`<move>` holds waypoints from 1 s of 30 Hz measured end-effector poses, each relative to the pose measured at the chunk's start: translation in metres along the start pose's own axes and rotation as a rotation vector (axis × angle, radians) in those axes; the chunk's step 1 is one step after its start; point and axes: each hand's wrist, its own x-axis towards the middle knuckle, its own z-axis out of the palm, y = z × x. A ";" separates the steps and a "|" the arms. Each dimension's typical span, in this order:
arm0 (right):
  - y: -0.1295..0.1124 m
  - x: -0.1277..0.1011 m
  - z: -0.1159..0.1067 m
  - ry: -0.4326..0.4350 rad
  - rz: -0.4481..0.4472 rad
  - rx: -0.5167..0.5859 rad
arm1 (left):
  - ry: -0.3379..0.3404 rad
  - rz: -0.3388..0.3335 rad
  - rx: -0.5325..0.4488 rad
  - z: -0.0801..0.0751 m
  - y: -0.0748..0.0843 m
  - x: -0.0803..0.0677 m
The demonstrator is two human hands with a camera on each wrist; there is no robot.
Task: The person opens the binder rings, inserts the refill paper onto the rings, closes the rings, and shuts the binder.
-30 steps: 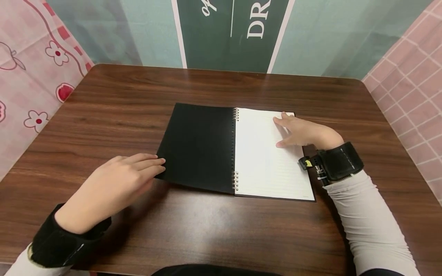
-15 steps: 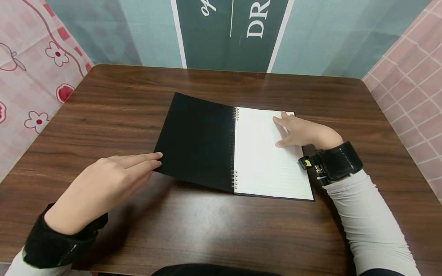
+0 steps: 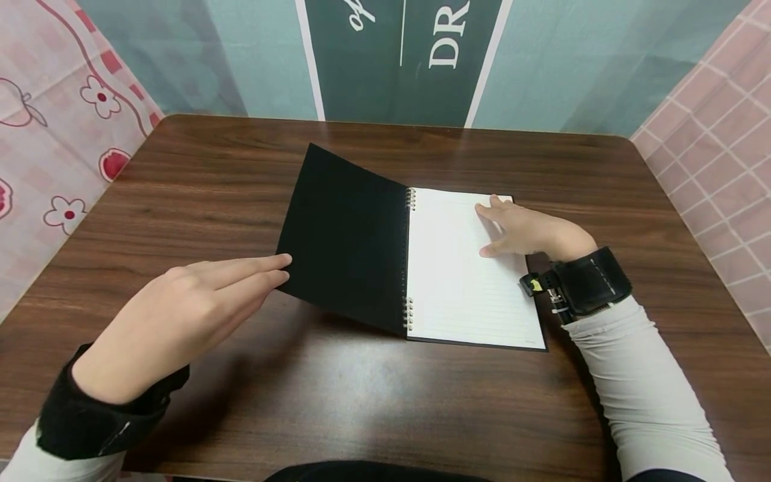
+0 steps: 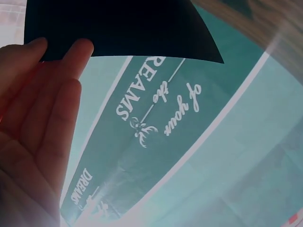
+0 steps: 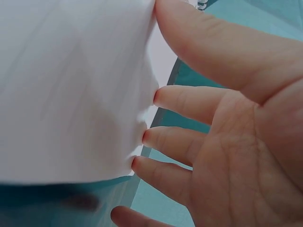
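Note:
A spiral-bound notebook lies open on the table, its black cover (image 3: 346, 234) tilted up on the left and its white lined page (image 3: 472, 288) on the right. My left hand (image 3: 193, 308) pinches the lower outer corner of the cover between thumb and fingers. In the left wrist view, the dark cover (image 4: 128, 28) stands off the table, with the thumb (image 4: 35, 47) and a fingertip near its corner. My right hand (image 3: 530, 231) rests spread fingertips on the upper right of the page. Close up, several fingertips (image 5: 163, 97) touch the white page (image 5: 71, 94).
The brown wooden table (image 3: 361, 408) extends around the notebook. Behind it hangs a teal cloth (image 3: 572, 60) with white lettering. Pink patterned cloth (image 3: 54, 134) is at the left, pink tile pattern (image 3: 717, 154) at the right.
The black cover has risen from nearly flat to tilted, its far corner moving up in the head view. My left hand has lifted with it. The right hand stays in place.

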 end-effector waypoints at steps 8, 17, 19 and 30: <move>0.000 0.000 0.000 -0.003 0.003 0.009 | -0.013 0.027 0.015 -0.003 0.000 0.007; 0.000 -0.002 0.000 -0.003 0.003 0.008 | 0.007 0.081 0.077 -0.007 0.004 0.016; 0.000 -0.003 0.000 -0.002 0.002 0.007 | 0.008 0.091 0.081 -0.008 0.004 0.018; 0.000 -0.002 0.001 0.002 -0.001 0.006 | 0.056 0.153 0.053 -0.006 0.007 0.028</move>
